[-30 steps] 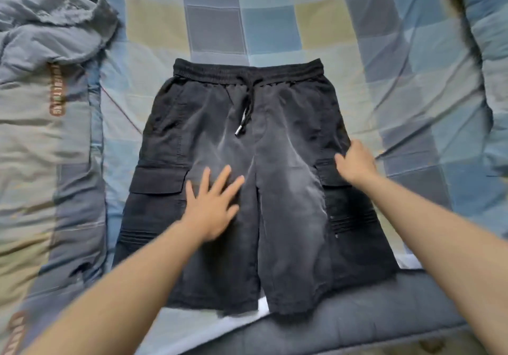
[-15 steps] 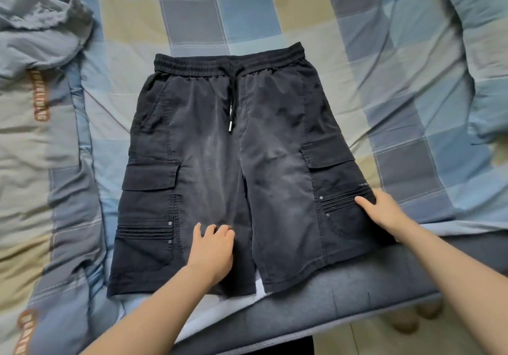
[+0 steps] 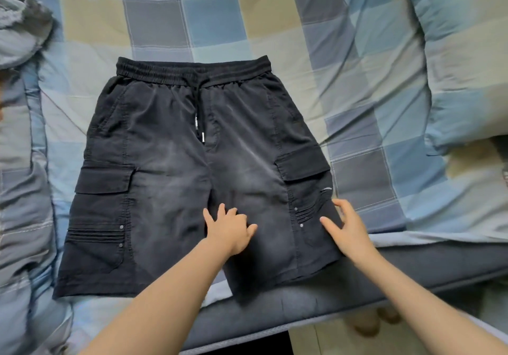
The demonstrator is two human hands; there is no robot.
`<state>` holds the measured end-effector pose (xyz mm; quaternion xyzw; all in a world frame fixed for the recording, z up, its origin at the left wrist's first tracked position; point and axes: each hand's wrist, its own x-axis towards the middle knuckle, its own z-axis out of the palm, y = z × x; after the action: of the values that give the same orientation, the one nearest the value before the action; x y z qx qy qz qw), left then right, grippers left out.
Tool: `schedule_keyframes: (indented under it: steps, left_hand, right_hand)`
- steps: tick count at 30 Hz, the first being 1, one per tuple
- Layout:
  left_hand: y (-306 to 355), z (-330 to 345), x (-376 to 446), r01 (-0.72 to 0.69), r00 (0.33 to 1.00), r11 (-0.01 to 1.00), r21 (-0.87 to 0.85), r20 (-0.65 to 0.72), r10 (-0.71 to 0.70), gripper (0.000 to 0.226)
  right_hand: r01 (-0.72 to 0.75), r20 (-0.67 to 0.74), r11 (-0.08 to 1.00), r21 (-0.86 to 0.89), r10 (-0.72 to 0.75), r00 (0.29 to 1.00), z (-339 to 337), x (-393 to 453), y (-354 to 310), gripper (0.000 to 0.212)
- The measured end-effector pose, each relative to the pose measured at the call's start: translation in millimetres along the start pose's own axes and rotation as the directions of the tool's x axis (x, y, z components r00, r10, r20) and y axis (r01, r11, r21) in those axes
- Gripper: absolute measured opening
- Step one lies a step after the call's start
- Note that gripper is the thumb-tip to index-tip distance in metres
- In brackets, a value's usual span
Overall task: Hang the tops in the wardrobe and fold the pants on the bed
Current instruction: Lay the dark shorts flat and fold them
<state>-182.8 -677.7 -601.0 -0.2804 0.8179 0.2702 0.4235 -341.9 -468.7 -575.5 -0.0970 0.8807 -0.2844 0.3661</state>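
Black cargo shorts [image 3: 170, 178] lie flat on the checked bed sheet [image 3: 357, 85], waistband far from me and the leg hems near the bed's front edge. My left hand [image 3: 229, 229] rests on the inner side of the right leg, just below the crotch, with its fingers bent. My right hand [image 3: 347, 227] is at the outer edge of the same leg, below the cargo pocket. Its thumb and fingers are spread and curved over the fabric, and nothing is pinched between them that I can see.
A crumpled grey garment [image 3: 22, 30] lies at the far left on a rumpled quilt [image 3: 24, 189]. A checked pillow [image 3: 467, 66] sits at the right. The dark mattress edge [image 3: 412, 269] runs along the front, with toes [image 3: 376, 321] on the floor below it.
My left hand has shifted right, from the left leg's hem area to the inner side of the right leg. My right hand stays at that leg's outer edge, its fingers now more spread.
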Motion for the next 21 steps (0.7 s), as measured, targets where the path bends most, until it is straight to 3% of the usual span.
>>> schedule_keyframes:
  steps: [1,2,3,4,5,6,8,10,13,15,18,21]
  left_hand:
    - [14.4,-5.2,-2.1,0.002,1.0,0.978,-0.209,-0.011,-0.004,0.053]
    - [29.5,-12.4,-3.9,0.0,1.0,0.885,-0.465,-0.011,-0.006,0.054]
    - [45.1,-21.5,-6.7,0.01,1.0,0.699,-0.715,0.005,-0.009,0.055]
    - [57.8,-30.8,-9.3,0.024,1.0,0.493,-0.87,0.015,-0.023,0.051]
    - [65.6,-36.6,-11.1,0.03,0.998,0.362,-0.932,0.009,-0.059,0.044]
    - [70.1,-41.7,-11.4,0.008,0.995,0.336,-0.942,-0.028,-0.101,0.036]
    - [69.0,-46.6,-8.3,-0.003,0.974,0.523,-0.853,-0.121,-0.191,0.02]
    - [64.4,-49.3,-9.3,-0.002,0.967,0.628,-0.778,-0.162,-0.198,0.012]
    - [61.6,-51.2,-16.0,-0.084,0.978,0.643,-0.761,-0.187,-0.093,0.009]
    - [61.4,-48.8,-21.0,-0.14,0.977,0.656,-0.742,-0.211,-0.03,0.008]
    - [53.6,-44.1,-26.7,-0.185,0.976,0.664,-0.725,-0.212,0.04,0.016]
    - [38.9,-40.4,-32.5,-0.215,0.977,0.63,-0.746,-0.174,0.127,0.026]
  right_hand:
    - [0.095,0.072,0.995,0.017,-0.096,0.993,3.7,-12.4,-12.6,0.038]
    - [0.189,0.152,0.982,0.027,-0.191,0.97,6.2,-23.6,-23.8,0.043]
    - [0.268,0.239,0.963,0.028,-0.267,0.934,7.0,-34.3,-33.1,0.047]
    - [0.33,0.328,0.943,0.034,-0.322,0.888,8.4,-42.5,-40.0,0.048]
    - [0.364,0.419,0.931,0.031,-0.343,0.841,10.8,-48.4,-44.2,0.046]
    - [0.385,0.498,0.923,0.007,-0.337,0.799,10.7,-49.9,-47.9,0.042]
    - [0.38,0.51,0.921,-0.084,-0.288,0.811,6.4,-41.0,-57.5,0.028]
    - [0.289,0.31,0.95,-0.12,-0.241,0.92,-1.6,-14.3,-72.7,0.022]
    - [0.083,0.08,0.99,-0.113,-0.075,0.994,-9.1,48.2,-113.2,0.019]
    - [-0.036,0.074,0.998,-0.049,0.039,0.996,-4.7,93.2,-142.6,0.031]
    - [-0.222,0.142,0.948,0.227,0.193,0.971,13.4,144.5,-190.7,0.053]
    - [-0.271,0.182,0.896,0.352,0.219,0.959,35.9,175.2,-221.4,0.039]
